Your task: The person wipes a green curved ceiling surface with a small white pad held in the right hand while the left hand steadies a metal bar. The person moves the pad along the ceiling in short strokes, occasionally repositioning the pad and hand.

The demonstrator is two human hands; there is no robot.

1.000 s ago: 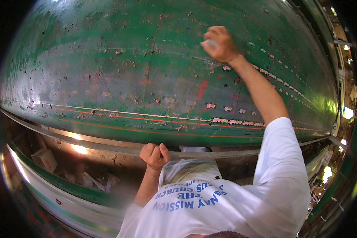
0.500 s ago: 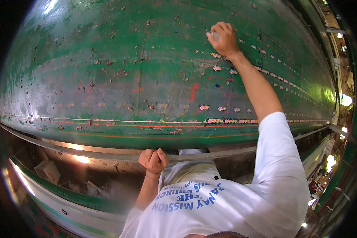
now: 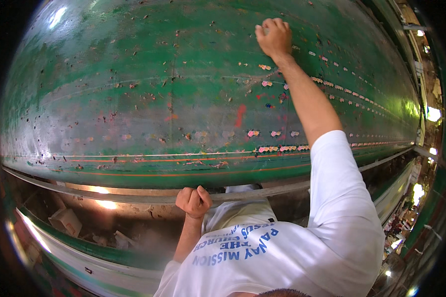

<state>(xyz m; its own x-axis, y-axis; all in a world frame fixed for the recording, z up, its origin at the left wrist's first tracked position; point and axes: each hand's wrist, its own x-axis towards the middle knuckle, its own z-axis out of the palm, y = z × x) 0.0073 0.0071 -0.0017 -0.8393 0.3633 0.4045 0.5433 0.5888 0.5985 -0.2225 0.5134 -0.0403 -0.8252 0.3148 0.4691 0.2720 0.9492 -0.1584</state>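
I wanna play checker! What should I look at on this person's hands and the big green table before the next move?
1. Right hand is above the rail, out over the green table: ok.
2. Right fingers are curled around a small pale thing: ok.
3. What that pale thing is: cannot tell, it's mostly hidden.
4. Left hand is well away from the right one, closed at the rail: ok.
5. Table surface is clean: not ok, dark specks are scattered on it.
6. Right hand is pressing the table: cannot tell from this view.

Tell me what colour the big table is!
The big table is mostly green, partly greyish; it shows best in the head view.
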